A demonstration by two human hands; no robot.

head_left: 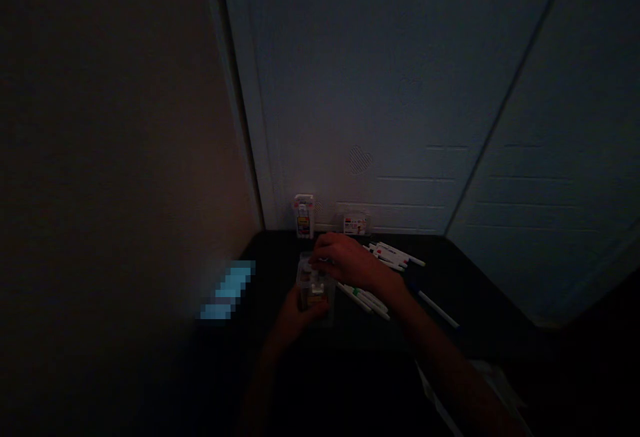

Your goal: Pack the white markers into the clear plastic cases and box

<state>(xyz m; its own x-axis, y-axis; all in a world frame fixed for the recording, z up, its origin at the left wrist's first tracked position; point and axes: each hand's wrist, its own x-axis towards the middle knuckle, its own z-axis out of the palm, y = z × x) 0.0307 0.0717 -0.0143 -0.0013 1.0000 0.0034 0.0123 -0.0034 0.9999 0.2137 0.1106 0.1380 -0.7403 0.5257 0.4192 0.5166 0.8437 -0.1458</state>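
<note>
The scene is very dark. My left hand [296,315] grips a small clear plastic case [313,285] from below on a black table [450,277]. Over the top of that case my right hand [345,258] curls, fingers closed on its upper end. White markers [395,255] with coloured caps lie loose to the right of my hands, and a few more markers [364,298] lie just under my right wrist.
Two more clear marker cases stand at the table's back edge against the wall: a tall case [304,215] and a lower case [356,224]. A single marker [438,309] lies further right. A pale blurred patch [229,290] shows at the left.
</note>
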